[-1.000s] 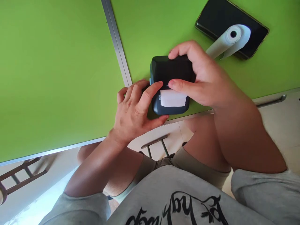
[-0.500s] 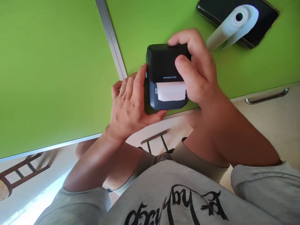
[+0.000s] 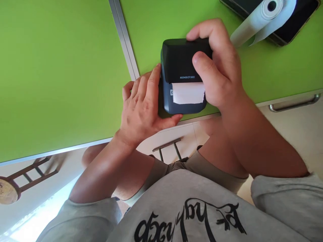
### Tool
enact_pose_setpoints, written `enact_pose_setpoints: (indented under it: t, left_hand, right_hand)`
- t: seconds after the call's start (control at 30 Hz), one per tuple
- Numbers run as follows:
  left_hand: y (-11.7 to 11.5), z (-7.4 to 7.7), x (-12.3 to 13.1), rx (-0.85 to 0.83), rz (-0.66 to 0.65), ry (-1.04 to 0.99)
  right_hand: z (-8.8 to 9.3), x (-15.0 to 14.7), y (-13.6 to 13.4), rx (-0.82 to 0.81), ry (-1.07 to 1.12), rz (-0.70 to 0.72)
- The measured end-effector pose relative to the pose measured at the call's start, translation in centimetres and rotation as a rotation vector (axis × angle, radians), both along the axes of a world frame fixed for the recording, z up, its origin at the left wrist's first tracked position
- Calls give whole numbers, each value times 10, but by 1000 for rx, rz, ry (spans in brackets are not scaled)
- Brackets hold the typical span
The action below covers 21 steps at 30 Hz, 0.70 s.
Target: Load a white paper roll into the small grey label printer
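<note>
A dark label printer (image 3: 168,97) marked NIIMBOT, with a black lid (image 3: 178,60), sits on the green tabletop (image 3: 63,74) near its front edge. A white strip of paper (image 3: 188,93) sticks out of the slot below the lid. My right hand (image 3: 220,67) grips the printer's right side, thumb on top of the lid and a finger at its back edge. My left hand (image 3: 141,104) braces the left side with its fingertips, thumb along the front edge. The printer's right side is hidden behind my right hand.
A white paper roll (image 3: 254,22), partly unrolled, stands by a black phone (image 3: 300,28) at the back right. A metal strip (image 3: 126,43) crosses the tabletop. Below the edge are a drawer handle (image 3: 295,104) and a round wooden stool (image 3: 8,191).
The view has shifted slightly, so the printer, both hands, the roll and the phone appear higher and further right. Both hands keep about the same hold on the printer.
</note>
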<state>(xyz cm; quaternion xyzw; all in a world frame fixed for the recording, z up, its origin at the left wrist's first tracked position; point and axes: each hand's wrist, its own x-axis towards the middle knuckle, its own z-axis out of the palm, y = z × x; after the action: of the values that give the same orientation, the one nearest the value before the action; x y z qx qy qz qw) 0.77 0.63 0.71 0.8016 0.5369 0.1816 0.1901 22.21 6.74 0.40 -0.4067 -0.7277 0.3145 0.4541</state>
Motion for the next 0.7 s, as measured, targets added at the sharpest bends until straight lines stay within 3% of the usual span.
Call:
enact_pose_setpoints:
  t: [0.27,0.7]
  left_hand:
    - [0,-1,-1,1,-11,22]
    - [0,-1,-2,-4,-20,21]
  right_hand:
    - [-3,4,5,71,-117,18]
    - [-3,4,5,94,-125,33]
